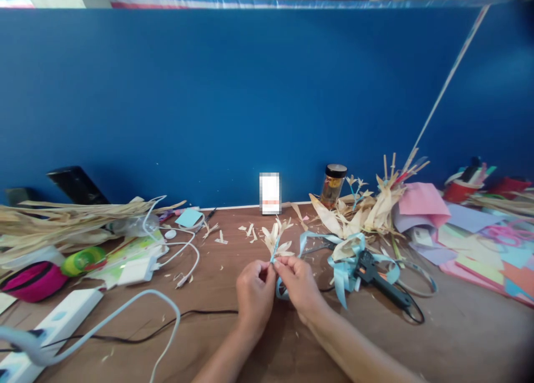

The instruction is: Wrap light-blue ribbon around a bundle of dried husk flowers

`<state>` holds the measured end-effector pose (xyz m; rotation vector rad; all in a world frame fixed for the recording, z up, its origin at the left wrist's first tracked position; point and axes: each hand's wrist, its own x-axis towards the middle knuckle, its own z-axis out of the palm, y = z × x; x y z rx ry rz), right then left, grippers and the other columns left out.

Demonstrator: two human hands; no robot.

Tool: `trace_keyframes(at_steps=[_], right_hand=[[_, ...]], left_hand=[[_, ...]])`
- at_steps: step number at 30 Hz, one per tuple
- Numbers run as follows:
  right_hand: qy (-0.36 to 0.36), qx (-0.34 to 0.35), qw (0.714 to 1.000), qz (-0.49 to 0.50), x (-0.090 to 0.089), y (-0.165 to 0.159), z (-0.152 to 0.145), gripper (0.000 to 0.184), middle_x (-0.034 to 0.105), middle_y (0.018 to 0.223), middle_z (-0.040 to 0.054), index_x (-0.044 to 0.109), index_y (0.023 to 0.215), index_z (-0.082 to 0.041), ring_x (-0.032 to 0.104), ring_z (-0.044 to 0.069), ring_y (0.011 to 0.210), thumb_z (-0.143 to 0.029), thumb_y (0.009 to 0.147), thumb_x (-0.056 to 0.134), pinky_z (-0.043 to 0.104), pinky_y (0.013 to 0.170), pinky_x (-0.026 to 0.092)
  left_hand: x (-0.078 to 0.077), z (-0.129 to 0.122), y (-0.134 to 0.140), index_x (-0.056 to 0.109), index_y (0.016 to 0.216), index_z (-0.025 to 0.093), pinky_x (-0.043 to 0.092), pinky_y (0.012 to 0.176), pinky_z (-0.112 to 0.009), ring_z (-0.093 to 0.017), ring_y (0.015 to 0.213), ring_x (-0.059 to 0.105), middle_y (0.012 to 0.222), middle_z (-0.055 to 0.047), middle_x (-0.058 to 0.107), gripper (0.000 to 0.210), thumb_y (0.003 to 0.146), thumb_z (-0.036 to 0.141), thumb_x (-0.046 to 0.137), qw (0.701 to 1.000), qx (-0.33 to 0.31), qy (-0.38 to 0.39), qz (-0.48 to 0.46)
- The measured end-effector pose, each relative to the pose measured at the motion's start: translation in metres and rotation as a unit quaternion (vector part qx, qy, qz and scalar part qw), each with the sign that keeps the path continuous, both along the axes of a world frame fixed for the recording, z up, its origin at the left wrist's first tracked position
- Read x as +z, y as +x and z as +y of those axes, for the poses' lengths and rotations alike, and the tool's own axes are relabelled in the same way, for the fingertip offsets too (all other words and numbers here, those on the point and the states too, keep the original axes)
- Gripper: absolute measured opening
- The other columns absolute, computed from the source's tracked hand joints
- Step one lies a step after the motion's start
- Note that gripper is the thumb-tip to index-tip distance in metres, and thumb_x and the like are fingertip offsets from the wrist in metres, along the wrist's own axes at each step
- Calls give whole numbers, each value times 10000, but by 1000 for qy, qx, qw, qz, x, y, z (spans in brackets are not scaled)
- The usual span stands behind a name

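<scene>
A small spray of pale dried-husk petals (273, 239) on a light-blue wrapped stem stands upright in the middle, low over the table. My left hand (255, 288) pinches the stem's lower end between thumb and fingertips. From the other side my right hand (298, 283) pinches the same spot, its fingertips touching the left ones. Below them, partly hidden by the right hand, is a roll of light-blue tape (282, 291). Loose husk scraps (252, 232) lie behind the hands on the brown table (208, 349).
To the right lie a black glue gun (381, 283), blue ribbon (342, 274), dried husks (375, 216), a black-lidded jar (334, 185) and coloured paper (475, 249). At left are a power strip (54, 335), white cables (196, 255), a pink pouch (33, 281) and long husks (75, 221). A blue partition (208, 104) stands behind.
</scene>
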<state>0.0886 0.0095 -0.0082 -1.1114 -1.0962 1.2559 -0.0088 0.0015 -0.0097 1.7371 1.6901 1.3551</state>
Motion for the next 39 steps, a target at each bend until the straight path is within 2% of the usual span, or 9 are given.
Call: trace_keyframes(at_steps=[4, 9, 19, 23, 26, 29, 31, 34, 39], right_hand=[[36, 2, 999, -20, -4, 1, 1, 227, 576, 597, 6, 620, 711, -123, 497, 120, 567, -334, 734, 538, 233, 552, 397], [25, -19, 999, -14, -5, 1, 3, 200, 550, 560, -10, 620, 657, -122, 461, 98, 530, -304, 718, 563, 213, 528, 372], [-20, -57, 998, 28, -2, 4, 5, 316, 576, 564, 8, 610, 665, -118, 462, 94, 471, -432, 647, 621, 196, 436, 354], [-4, -47, 999, 8, 3, 12, 10, 278, 547, 539, -12, 588, 650, -125, 439, 79, 456, -402, 662, 617, 181, 419, 337], [9, -11, 1000, -9, 6, 18, 14, 250, 506, 489, -37, 586, 676, -131, 425, 72, 434, -380, 703, 586, 175, 423, 337], [13, 33, 999, -20, 11, 21, 14, 258, 556, 530, -15, 599, 706, -126, 469, 84, 467, -381, 722, 565, 182, 449, 365], [19, 49, 998, -27, 14, 21, 13, 251, 591, 575, 2, 608, 685, -123, 498, 92, 503, -370, 716, 571, 188, 478, 385], [29, 70, 996, -38, 16, 20, 11, 231, 599, 569, 1, 618, 660, -124, 516, 100, 528, -339, 721, 560, 199, 516, 403], [38, 87, 993, -65, 14, 21, 12, 202, 615, 590, 14, 618, 685, -119, 540, 119, 563, -287, 742, 520, 227, 561, 429]], left_hand=[[-2, 1, -2, 549, 604, 169, 346, 572, -254, -157, 601, 481, 596, -24, 541, 207, 788, 216, 467, 986, 6, 66, 150], [0, -3, -3, 560, 661, 163, 360, 615, -291, -184, 653, 463, 642, -45, 531, 202, 816, 167, 432, 942, -11, 109, 316], [5, -14, 8, 589, 949, 133, 412, 600, -283, -203, 729, 478, 745, -56, 568, 214, 785, 92, 458, 907, -10, 116, 404], [6, -13, 9, 582, 1037, 153, 430, 650, -290, -199, 761, 507, 777, -62, 593, 298, 780, 106, 438, 963, -53, 86, 251], [7, -5, 5, 628, 940, 172, 443, 700, -284, -180, 785, 557, 815, -61, 625, 242, 787, 182, 441, 993, -97, 9, -61], [8, 3, 0, 634, 877, 139, 465, 663, -266, -163, 723, 597, 789, -68, 654, 228, 760, 295, 517, 917, -137, -113, -357], [8, 6, -2, 627, 874, 117, 470, 641, -252, -144, 670, 602, 755, -70, 660, 260, 708, 316, 601, 861, -166, -181, -445], [6, 8, -6, 625, 847, 101, 468, 644, -239, -135, 657, 610, 717, -71, 665, 285, 621, 258, 700, 826, -178, -225, -486], [1, 9, -8, 642, 784, 90, 455, 601, -208, -109, 600, 596, 660, -59, 659, 261, 593, 249, 721, 820, -172, -255, -483]])
